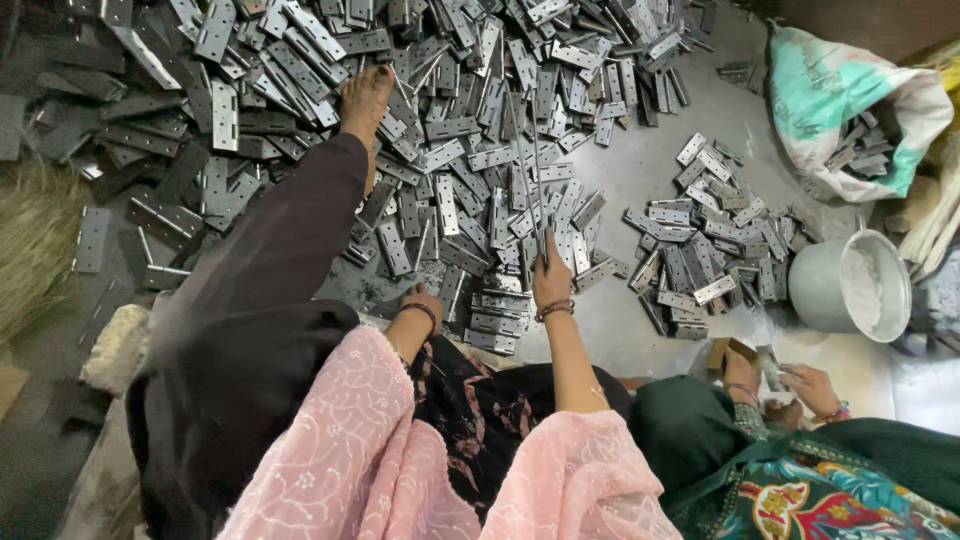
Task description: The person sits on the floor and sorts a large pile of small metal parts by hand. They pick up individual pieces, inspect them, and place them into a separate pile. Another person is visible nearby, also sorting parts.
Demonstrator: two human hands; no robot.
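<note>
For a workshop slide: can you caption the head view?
Seated person's right hand and left hand reach into a floor pile of metal hinges; a co-worker's hands work beside a pot.

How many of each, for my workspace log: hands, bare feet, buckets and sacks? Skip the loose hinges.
Wearer's hands, left hand and right hand: 2
Co-worker's hands: 2
Bare foot: 1
Bucket: 1
Sack: 1
Total: 7
</note>
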